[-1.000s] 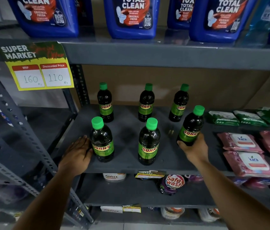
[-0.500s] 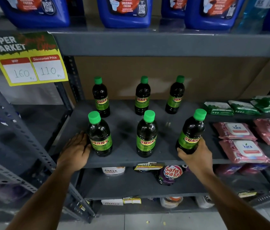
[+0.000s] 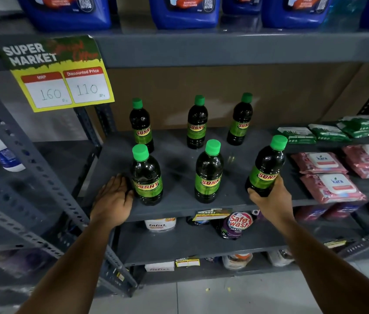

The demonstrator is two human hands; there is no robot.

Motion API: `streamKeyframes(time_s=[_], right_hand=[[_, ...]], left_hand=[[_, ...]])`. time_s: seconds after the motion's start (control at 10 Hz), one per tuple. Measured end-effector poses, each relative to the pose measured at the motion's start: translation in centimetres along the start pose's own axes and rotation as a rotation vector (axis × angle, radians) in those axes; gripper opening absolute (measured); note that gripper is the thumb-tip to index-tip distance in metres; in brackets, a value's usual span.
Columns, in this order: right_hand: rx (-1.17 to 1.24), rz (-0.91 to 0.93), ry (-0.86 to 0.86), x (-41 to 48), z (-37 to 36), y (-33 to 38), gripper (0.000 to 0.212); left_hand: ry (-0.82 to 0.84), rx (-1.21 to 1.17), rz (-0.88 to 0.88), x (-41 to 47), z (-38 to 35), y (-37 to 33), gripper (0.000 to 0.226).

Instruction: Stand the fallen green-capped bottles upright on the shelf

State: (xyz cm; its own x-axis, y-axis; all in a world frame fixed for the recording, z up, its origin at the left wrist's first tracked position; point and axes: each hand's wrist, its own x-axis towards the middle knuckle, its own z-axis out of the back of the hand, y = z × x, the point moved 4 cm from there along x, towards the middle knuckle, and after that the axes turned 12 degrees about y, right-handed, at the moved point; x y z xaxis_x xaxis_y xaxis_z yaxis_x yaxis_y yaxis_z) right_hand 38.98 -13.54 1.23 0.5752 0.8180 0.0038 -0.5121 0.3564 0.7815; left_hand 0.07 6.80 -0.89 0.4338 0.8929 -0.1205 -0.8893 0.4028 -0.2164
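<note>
The front-right green-capped bottle (image 3: 266,168), tilted slightly at the grey shelf's (image 3: 179,208) front edge, is clasped around its base by the right hand (image 3: 271,200), while the front-left bottle (image 3: 147,177) stands upright, touched at its side by the flat, unclenched left hand (image 3: 113,199), with four more bottles upright between and behind.

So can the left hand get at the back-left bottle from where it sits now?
Probably yes, by going round. The left hand rests beside the front-left bottle, which stands directly before the back-left bottle. The shelf left of both looks free.
</note>
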Motion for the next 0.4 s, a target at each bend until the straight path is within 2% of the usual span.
streamKeyframes(time_s=[0.2, 0.3, 0.4], right_hand=[[-0.118, 0.031, 0.101, 0.1, -0.6, -0.8, 0.080], [-0.181, 0.035, 0.167, -0.7, -0.6, -0.2, 0.107], [-0.405, 0.082, -0.007, -2.5, -0.1, 0.0, 0.115]], left_hand=[[0.007, -0.005, -0.017, 0.1, -0.1, 0.0, 0.070], [-0.073, -0.077, -0.058, -1.3, 0.9, -0.4, 0.068], [-0.258, -0.155, -0.107, -3.7, 1.3, -1.4, 0.065]])
